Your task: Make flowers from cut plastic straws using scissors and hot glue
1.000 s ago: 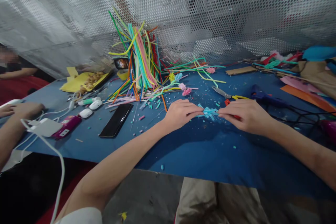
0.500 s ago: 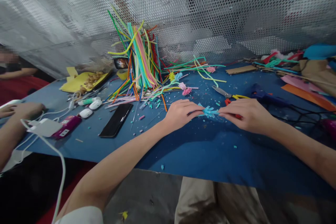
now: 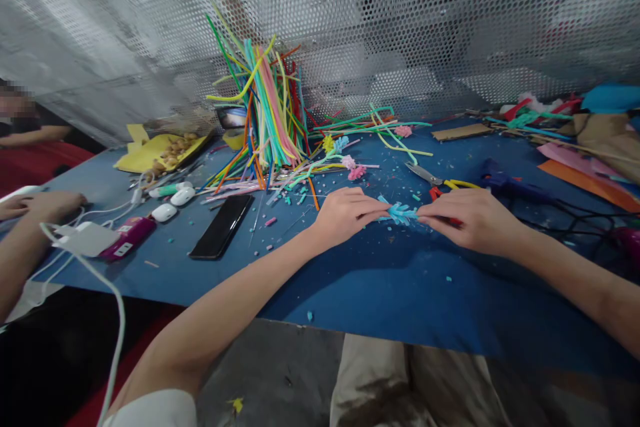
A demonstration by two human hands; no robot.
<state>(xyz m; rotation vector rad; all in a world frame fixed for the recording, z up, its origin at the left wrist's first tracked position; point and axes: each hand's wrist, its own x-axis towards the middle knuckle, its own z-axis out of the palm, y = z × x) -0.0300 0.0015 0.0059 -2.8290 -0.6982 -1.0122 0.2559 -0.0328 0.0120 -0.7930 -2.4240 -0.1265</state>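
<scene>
A light blue fuzzy pipe-cleaner piece (image 3: 401, 213) is stretched between both hands above the blue table. My left hand (image 3: 347, 217) pinches its left end, fingertips pressed together. Its right end is in the pinch of my right hand (image 3: 463, 221). Pliers (image 3: 425, 175) with red and yellow handles lie just behind my right hand, which partly hides the red handle. Small pink, yellow and blue fuzzy pieces (image 3: 357, 172) rest beyond the held piece.
A tall bundle of coloured pipe cleaners (image 3: 267, 107) stands at the back. A black phone (image 3: 221, 227), white cables and a purple power strip (image 3: 129, 238) lie left, near another person's arm. A blue glue gun (image 3: 510, 183) and orange sheet (image 3: 590, 183) are right.
</scene>
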